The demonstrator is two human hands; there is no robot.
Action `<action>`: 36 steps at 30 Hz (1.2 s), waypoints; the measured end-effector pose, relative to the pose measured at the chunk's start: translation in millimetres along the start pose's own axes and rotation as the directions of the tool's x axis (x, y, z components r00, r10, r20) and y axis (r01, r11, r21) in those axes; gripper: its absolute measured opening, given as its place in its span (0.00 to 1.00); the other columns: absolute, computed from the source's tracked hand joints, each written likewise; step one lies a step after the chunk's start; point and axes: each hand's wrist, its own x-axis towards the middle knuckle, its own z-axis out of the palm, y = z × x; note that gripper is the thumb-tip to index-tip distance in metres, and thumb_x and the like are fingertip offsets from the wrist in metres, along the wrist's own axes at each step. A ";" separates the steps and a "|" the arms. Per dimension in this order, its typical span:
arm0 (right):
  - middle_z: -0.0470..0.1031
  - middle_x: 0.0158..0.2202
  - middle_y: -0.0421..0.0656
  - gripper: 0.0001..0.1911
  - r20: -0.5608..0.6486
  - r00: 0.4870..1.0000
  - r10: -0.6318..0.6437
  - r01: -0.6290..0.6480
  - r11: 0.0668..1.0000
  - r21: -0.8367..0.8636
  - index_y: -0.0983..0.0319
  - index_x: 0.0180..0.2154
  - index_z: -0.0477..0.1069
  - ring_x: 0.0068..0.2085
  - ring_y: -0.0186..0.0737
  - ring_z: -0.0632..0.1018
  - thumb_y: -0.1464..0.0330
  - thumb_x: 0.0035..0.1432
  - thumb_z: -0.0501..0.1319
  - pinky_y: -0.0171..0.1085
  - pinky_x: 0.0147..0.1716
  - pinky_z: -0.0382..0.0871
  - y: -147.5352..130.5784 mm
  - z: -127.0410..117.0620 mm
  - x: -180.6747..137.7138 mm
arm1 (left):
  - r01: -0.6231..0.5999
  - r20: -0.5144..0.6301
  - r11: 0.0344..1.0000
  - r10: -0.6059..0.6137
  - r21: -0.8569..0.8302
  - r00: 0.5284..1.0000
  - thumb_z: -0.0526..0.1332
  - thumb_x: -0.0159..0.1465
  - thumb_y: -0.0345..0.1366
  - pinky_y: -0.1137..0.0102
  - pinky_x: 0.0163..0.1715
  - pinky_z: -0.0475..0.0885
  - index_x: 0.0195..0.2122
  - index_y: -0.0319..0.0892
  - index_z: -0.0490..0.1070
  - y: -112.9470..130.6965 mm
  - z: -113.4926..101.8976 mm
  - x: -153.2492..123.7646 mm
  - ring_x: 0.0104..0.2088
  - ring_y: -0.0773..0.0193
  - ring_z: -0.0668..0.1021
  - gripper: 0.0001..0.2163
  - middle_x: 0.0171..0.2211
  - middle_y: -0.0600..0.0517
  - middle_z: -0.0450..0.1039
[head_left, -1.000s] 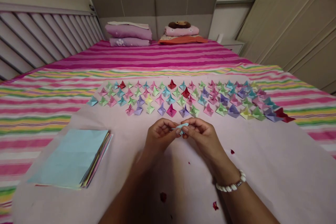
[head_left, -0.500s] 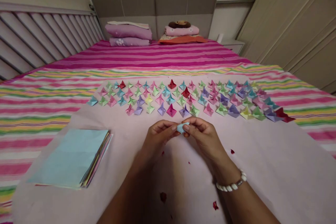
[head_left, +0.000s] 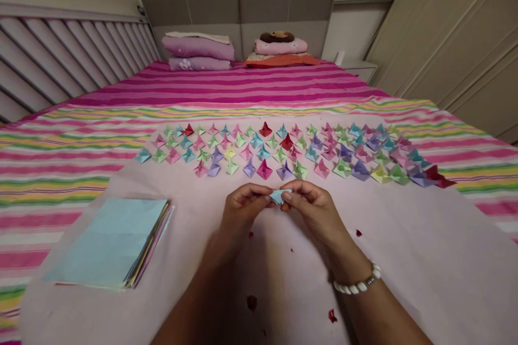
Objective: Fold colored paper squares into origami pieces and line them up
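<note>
We see the left hand and the right hand close together, both pinching one small light-blue folded paper piece between them. Beyond the hands, rows of small multicoloured folded-paper shapes stand on a pale pink flat surface. Left of the hands lies a stack of square coloured paper sheets; on our side of them, small dark-red scraps.

And it's 1 L hand, 1 R hand, 1 lt-blue folded paper, 1 bracelet, 1 paper stack, approx 6 red scraps, 2 bedding piles; folded paper shapes, dozens, approx 4 deep red, too packed for an exact no.!
</note>
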 end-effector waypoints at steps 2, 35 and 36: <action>0.76 0.23 0.40 0.10 0.001 1.000 0.002 -0.002 1.000 -0.008 0.61 0.32 0.76 0.25 0.35 0.74 0.63 0.49 0.69 0.35 0.29 0.68 -0.3 0.0 -0.1 | -0.006 -0.021 1.000 0.007 0.023 1.000 0.69 0.51 0.32 0.70 0.36 0.73 0.28 0.40 0.77 -0.1 0.8 -0.5 0.29 0.66 0.78 0.04 0.30 0.52 0.80; 0.72 0.21 0.37 0.11 0.071 0.996 0.045 -0.039 0.996 -0.085 0.62 0.28 0.75 0.23 0.33 0.71 0.61 0.48 0.69 0.33 0.25 0.64 1.3 2.0 -0.4 | 0.100 0.004 0.993 -0.100 0.064 0.995 0.74 0.42 0.33 0.75 0.28 0.69 0.26 0.39 0.74 1.1 -3.3 4.7 0.24 0.70 0.75 0.12 0.22 0.55 0.74; 0.72 0.22 0.37 0.11 0.068 0.997 0.048 -0.042 0.996 -0.081 0.62 0.28 0.74 0.23 0.33 0.71 0.61 0.48 0.69 0.33 0.25 0.64 1.7 2.0 -0.4 | 0.093 0.006 0.993 -0.094 0.073 0.996 0.74 0.43 0.34 0.74 0.29 0.69 0.27 0.39 0.74 -0.1 -3.6 5.1 0.25 0.70 0.75 0.12 0.22 0.55 0.74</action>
